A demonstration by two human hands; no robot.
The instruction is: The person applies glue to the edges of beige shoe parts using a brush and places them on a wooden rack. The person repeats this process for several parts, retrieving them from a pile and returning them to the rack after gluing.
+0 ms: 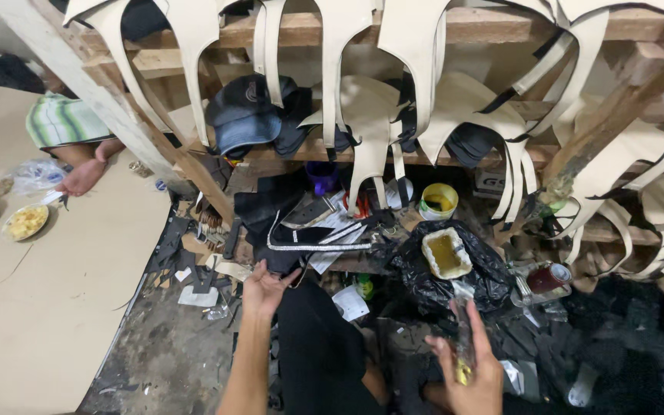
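Observation:
My left hand is raised with its fingers apart and nothing in it. It hovers at the near edge of a black cut piece with a white stitched border. A large black sheet lies just to its right, over my lap. My right hand is lower right and grips a thin pale applicator with a yellow smear at its lower end. Beyond it, a square tub of amber glue rests on a crumpled black plastic bag.
Cream cut pieces hang from a wooden rack with a blue cap on it. A yellow cup, purple cup and red can stand among scraps. Another person's hand reaches over a tan board beside a food plate.

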